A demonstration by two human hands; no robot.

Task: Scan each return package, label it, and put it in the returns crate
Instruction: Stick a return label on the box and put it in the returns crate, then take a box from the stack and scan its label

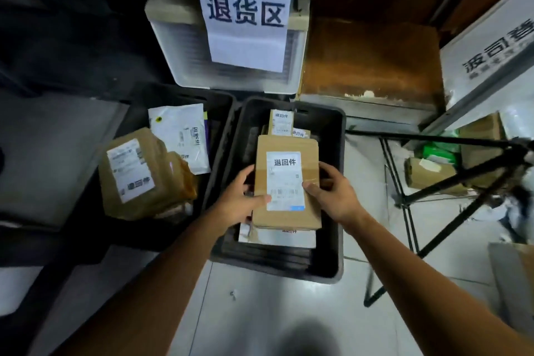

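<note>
The left hand (241, 197) and right hand (333, 191) pinch the box (286, 218) by its side edges, thumbs on top, over the crate (336, 150). It looks light, stiff, not slippery; those edges suit. Beyond the thumbs its long axis runs away from the person, label (284, 176) up.

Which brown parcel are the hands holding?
The flat brown parcel in the middle, above the right black crate. The left hand and right hand grip its sides. The bulky brown parcel in the left crate lies untouched.
</note>
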